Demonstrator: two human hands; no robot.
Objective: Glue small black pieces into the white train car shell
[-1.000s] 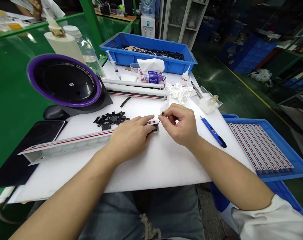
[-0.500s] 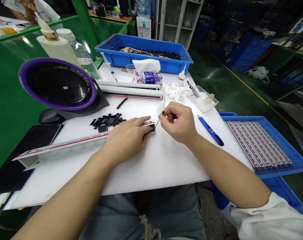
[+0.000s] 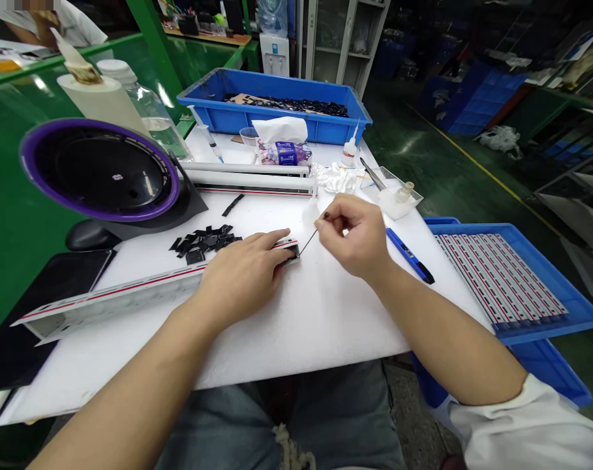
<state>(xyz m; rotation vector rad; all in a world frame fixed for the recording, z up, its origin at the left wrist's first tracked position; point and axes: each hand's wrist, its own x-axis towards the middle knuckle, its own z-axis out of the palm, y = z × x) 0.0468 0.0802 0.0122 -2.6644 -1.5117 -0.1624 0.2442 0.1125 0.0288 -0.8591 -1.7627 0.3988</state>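
Observation:
A long white channel-shaped strip (image 3: 105, 294) with a red line lies slantwise across the worktop. My left hand (image 3: 244, 271) rests over its right end, closed on it, with some fingertips inside the channel and others stretched over the top. My right hand (image 3: 352, 238) pinches a thin dark rod (image 3: 308, 241), its lower tip at the open end of the strip. Whether the tip touches the strip is too small to tell. Behind my left hand lies a pile of small black pieces (image 3: 205, 241).
A purple-rimmed fan (image 3: 100, 171) stands at left. Further back are more white strips (image 3: 257, 185), a tissue pack (image 3: 282, 147) and a blue bin (image 3: 276, 117) of black parts. A blue utility knife (image 3: 408, 254) lies right of my hand, beside a blue tray (image 3: 582, 313) of striped strips.
My right hand has drawn slightly away from the strip's end, so more of the thin rod shows. My left hand keeps its hold. The whole view has shifted a little.

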